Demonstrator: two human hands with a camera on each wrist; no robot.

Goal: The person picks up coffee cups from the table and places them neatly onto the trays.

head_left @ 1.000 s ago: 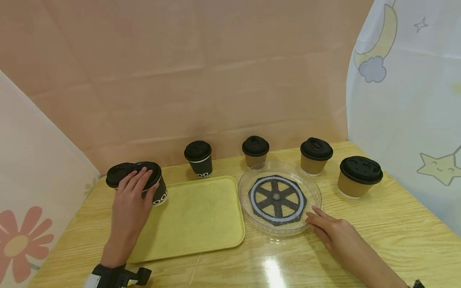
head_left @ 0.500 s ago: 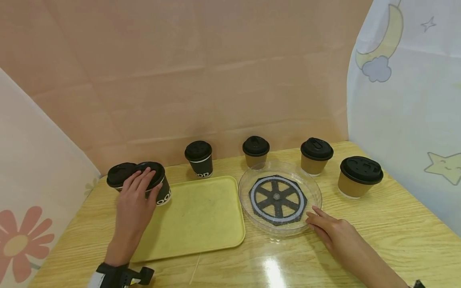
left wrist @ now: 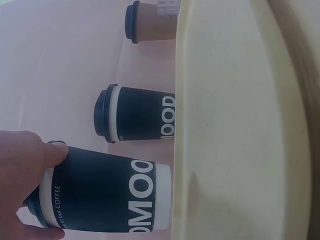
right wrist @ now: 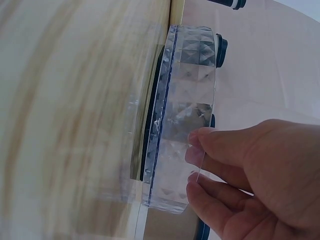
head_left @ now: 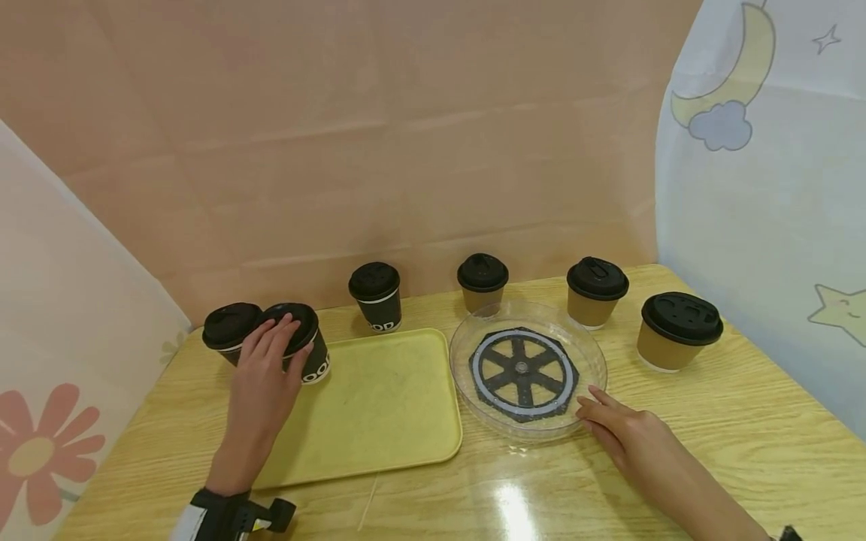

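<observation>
My left hand (head_left: 265, 376) grips a black paper coffee cup (left wrist: 107, 192) around its lid and upper rim, from above. This cup is upright at the back left corner of the yellow tray (head_left: 379, 406); whether its base touches anything I cannot tell. Close on its left stands another black lidded cup (head_left: 230, 328), partly hidden. My right hand (head_left: 629, 432) pinches the near right rim of a clear round turntable dish (right wrist: 182, 95), thumb and fingers on either side of its wall. A dark spoked wheel pattern (head_left: 522, 374) shows through the dish.
A third black cup (head_left: 376, 297) stands behind the tray. Brown cups with black lids (head_left: 482, 284), (head_left: 595, 291), (head_left: 679, 330) stand behind and right of the dish. A pinkish cloth backdrop (head_left: 406, 150) closes off the wooden table's (head_left: 433, 503) back.
My left hand has moved slightly right with the black cup, away from the cup at its left. My right hand stays on the dish rim, and the dish looks unturned.
</observation>
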